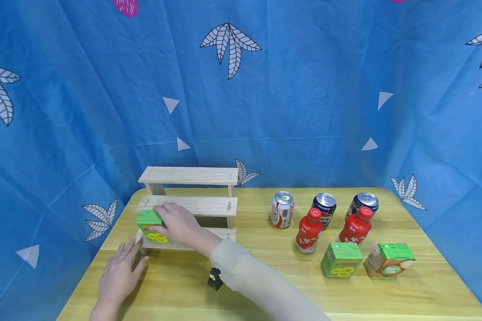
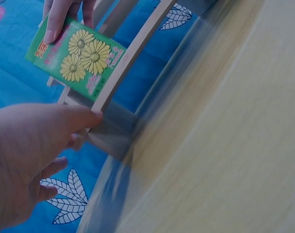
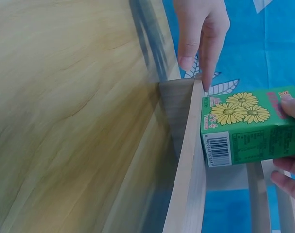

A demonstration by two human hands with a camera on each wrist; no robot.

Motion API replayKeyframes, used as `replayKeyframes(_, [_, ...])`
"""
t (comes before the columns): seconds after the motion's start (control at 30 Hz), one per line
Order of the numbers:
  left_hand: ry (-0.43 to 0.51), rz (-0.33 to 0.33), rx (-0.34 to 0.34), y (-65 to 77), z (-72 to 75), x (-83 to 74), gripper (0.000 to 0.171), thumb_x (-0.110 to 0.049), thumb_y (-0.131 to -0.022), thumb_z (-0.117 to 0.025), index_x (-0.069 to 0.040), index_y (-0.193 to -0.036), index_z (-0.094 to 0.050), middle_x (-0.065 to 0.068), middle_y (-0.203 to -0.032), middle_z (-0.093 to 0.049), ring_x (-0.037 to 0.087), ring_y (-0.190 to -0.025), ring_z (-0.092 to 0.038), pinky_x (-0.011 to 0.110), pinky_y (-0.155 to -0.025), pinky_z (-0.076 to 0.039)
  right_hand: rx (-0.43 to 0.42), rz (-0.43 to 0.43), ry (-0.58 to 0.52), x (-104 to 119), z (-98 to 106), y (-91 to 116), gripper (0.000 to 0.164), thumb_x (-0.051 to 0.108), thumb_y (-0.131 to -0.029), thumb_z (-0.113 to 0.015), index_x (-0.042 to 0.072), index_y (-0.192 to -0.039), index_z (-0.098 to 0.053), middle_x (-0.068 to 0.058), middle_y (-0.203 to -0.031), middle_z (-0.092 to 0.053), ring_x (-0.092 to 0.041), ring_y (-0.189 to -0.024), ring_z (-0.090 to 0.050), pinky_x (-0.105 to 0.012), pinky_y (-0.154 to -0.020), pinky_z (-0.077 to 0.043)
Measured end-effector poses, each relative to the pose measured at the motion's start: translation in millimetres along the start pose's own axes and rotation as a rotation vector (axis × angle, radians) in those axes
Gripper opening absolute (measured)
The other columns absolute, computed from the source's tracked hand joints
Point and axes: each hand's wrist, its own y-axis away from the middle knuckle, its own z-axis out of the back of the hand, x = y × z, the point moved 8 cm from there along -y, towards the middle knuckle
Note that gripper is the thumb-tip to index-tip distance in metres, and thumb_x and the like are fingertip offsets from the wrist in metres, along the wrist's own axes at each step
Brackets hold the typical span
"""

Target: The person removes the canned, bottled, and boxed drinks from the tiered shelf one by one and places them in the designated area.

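My right hand (image 1: pixel 180 225) grips a green drink carton (image 1: pixel 154 228) printed with yellow flowers. The carton stands at the left end of the lowest tier of a pale wooden three-tier rack (image 1: pixel 197 205). In the right wrist view, the carton's (image 3: pixel 249 124) barcode end meets the tier's board, with my thumb on the flowered face and fingers on the opposite side. My left hand (image 1: pixel 118 274) touches the rack's front left corner with extended fingers. The left wrist view shows this left hand (image 2: pixel 35 155) at the board's end, just below the carton (image 2: pixel 79 58).
Right of the rack stand a white-and-red can (image 1: pixel 282 209), dark cans (image 1: pixel 324 209), red bottles (image 1: pixel 309 232), another green flowered carton (image 1: pixel 342 261) and a green-and-brown carton (image 1: pixel 389 261). They share the wooden table (image 1: pixel 265 285). A blue patterned curtain (image 1: pixel 305 111) hangs behind.
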Motion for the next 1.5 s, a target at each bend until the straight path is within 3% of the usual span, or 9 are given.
replayKeyframes(0.37, [0.012,0.023,0.034,1.0,-2.2,2.4,0.063,-0.043,-0.098,-0.053,-0.007,-0.148,-0.040,0.024,-0.154,-0.035,0.051,-0.140,-0.029,0.074,-0.110,-0.021,-0.021,0.023,-0.011,-7.2,8.2,15.1,0.055,0.054,-0.096,-0.051,0.018,-0.136,-0.052,0.007,-0.116,-0.062,-0.003,-0.095,-0.056,-0.014,-0.081,-0.051])
replayKeyframes(0.63, [0.011,0.016,0.007,0.7,-1.2,1.5,0.063,-0.043,-0.098,-0.055,-0.007,-0.147,-0.042,0.025,-0.152,-0.037,0.051,-0.139,-0.031,0.074,-0.110,-0.022,-0.050,0.035,-0.005,-11.5,15.3,25.7,0.054,0.053,-0.095,-0.053,0.016,-0.134,-0.054,0.006,-0.111,-0.063,-0.004,-0.090,-0.056,-0.014,-0.074,-0.048])
replayKeyframes(1.5, [0.026,0.015,0.008,0.1,-1.0,-0.5,0.063,-0.046,-0.098,-0.053,-0.008,-0.148,-0.041,0.025,-0.152,-0.037,0.051,-0.139,-0.030,0.074,-0.109,-0.022,-0.150,0.035,-0.046,-25.6,43.2,67.7,0.051,0.048,-0.095,-0.056,0.012,-0.131,-0.055,0.004,-0.110,-0.063,-0.005,-0.088,-0.055,-0.012,-0.070,-0.045])
